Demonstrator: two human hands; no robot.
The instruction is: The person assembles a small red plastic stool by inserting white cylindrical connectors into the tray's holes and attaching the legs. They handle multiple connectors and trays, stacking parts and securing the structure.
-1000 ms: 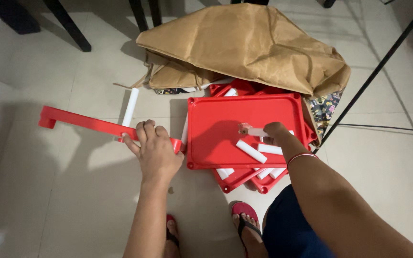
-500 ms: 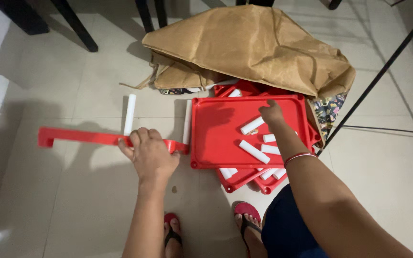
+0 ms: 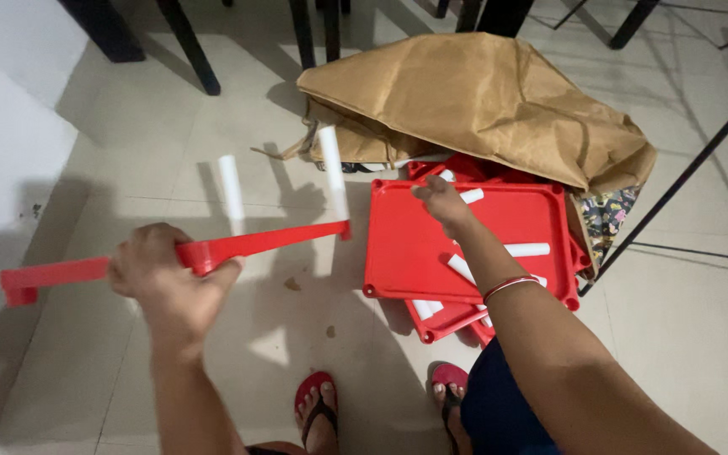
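My left hand [image 3: 166,274] is clenched around the long red plastic bar [image 3: 212,251], lifted over the tiled floor [image 3: 297,337]; it looks light and stiff, best gripped mid-length. My right hand [image 3: 441,200] pinches 1 short white plastic tube [image 3: 471,195] above the flat red plastic tray [image 3: 431,253].

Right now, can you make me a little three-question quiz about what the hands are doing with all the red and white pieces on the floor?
1. True or false: the left hand grips a long red bar lifted off the floor.
2. What does the right hand reach onto?
A. the brown paper bag
B. the top red tray
C. a sandal
3. Fill in: the short tubes lying on the tray are coloured ____.

Key:
1. True. The fingers wrap round the bar near its middle.
2. B. The hand rests at the tray's far edge, beside a white tube.
3. White.
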